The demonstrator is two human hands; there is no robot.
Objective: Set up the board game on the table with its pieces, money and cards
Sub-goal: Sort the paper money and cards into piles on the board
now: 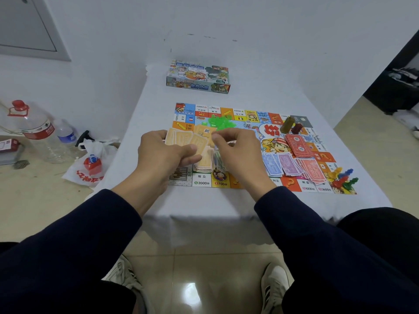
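The colourful game board (pixel 275 118) lies flat on the white-clothed table (pixel 145 114). My left hand (pixel 162 152) grips a fan of orange cards (pixel 181 139) above the board's left part. My right hand (pixel 235 152) pinches the top edge of one orange card (pixel 205 131) from that fan. Under my hands lies a stack of pale orange money (pixel 205 163). Blue money (pixel 271 165), purple money (pixel 288 164) and pink money (pixel 311 168) lie spread at the right. A red card stack (pixel 298 145), green houses (pixel 218 120), a die (pixel 247 124) and coloured pawns (pixel 343 177) sit on the board.
The game box (pixel 198 77) stands at the table's far end near the wall. Two dark blocks (pixel 291 126) stand on the board's far right. On the floor at the left are water bottles (pixel 38 130) and a plastic bag (pixel 90 162). My shoes (pixel 273 288) rest below the table.
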